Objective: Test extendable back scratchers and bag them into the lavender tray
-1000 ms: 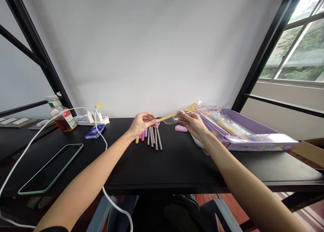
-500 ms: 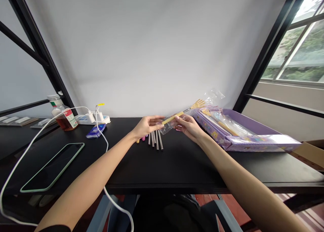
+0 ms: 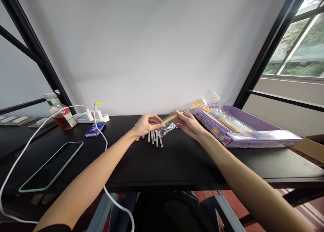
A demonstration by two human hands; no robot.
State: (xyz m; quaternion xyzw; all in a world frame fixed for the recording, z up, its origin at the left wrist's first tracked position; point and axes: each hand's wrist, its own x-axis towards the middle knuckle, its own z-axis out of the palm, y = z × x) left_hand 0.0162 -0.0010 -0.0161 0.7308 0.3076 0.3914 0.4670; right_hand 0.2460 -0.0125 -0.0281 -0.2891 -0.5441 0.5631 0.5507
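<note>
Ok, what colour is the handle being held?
The handle is yellow, best seen in the head view.

Left forearm (image 3: 98, 173): from 8 o'clock | left hand (image 3: 144, 126): pinching, thumb toward 3 o'clock, fingers bent above it | right forearm (image 3: 243, 171): from 4 o'clock | right hand (image 3: 189, 125): gripping, fingers toward 10 o'clock | hands: apart

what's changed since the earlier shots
The left hand has moved right, closer to the right hand; the yellow hand-shaped tool between them tilts more steeply. Both still grip it. The silver metal tubes, green-edged black phone and purple patterned box stayed put.
</note>
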